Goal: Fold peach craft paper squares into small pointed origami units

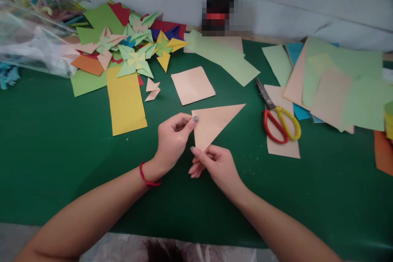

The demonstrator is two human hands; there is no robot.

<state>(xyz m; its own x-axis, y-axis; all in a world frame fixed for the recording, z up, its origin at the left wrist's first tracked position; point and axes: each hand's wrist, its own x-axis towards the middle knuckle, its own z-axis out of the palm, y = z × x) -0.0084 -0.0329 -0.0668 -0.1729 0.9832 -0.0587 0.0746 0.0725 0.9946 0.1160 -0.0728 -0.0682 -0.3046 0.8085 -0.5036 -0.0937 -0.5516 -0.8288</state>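
Note:
A peach paper triangle [215, 123], which looks like a sheet folded corner to corner, is held up over the green table. My left hand [176, 137] pinches its upper left corner between thumb and fingers. At the lower corner my right hand [216, 166] has it between thumb and forefinger, the other fingers curled loosely below. Just beyond the triangle lies a peach square sheet [193, 85]. To the left of that square sits a small folded peach paper piece [152, 89].
Red-and-yellow-handled scissors [281, 125] lie on a peach strip at right. Behind them spread green, peach and blue sheets [331, 86]. Folded paper stars [135, 61] and a yellow sheet [126, 102] are at left, near a clear plastic bag [37, 45]. A white wall [291, 12] stands behind.

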